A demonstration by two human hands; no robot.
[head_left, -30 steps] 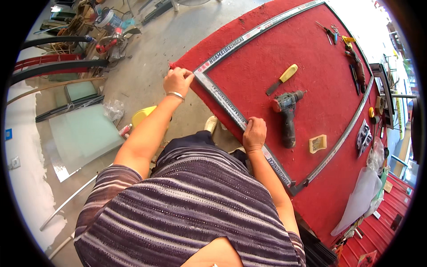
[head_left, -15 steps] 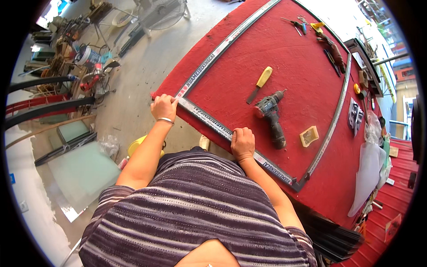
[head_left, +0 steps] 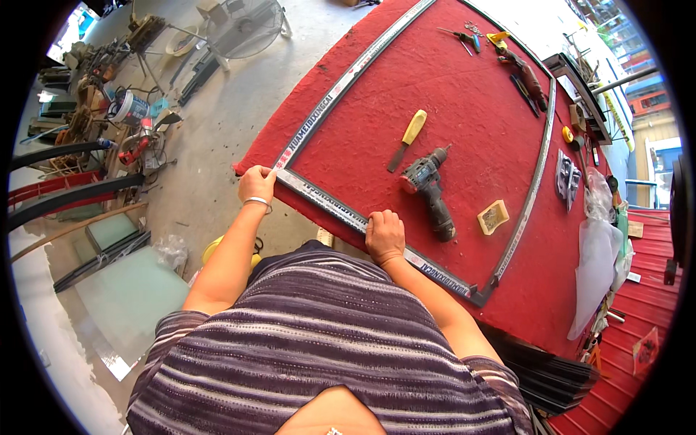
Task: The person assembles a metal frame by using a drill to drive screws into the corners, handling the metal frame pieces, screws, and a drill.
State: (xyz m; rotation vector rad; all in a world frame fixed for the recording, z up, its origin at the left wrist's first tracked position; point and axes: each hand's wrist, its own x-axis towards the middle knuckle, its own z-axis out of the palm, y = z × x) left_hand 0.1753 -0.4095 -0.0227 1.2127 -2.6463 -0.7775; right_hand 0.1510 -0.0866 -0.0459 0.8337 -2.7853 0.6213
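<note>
steadying the metal frame [head_left: 326, 201] on the red-covered table [head_left: 471, 116], both hands are working along its near side, next to the person's body. the left hand [head_left: 257, 184] is meeting the near left corner, its fingers curling together with the thumb tip at the bar's end; whether they are pinching anything there, i cannot tell. the right hand [head_left: 385, 233] is lying over the middle of the near bar, fingers pressed together, the thumb's hold not showing clearly. as for progress, the bars are already forming a four-sided outline, so the laying-out is looking mostly done, though the far left corner is falling outside the view. at the near right corner a dark corner piece [head_left: 480, 296] is sitting between two bars, and i cannot tell whether that joint is fastened, so fixing may be remaining. printed strips are showing along the bars, seemingly not yet removed. inside the outline, the drill [head_left: 429, 190], the yellow-handled scraper [head_left: 408, 140] and a small open box [head_left: 483, 220] are lying out of the hands.
</note>
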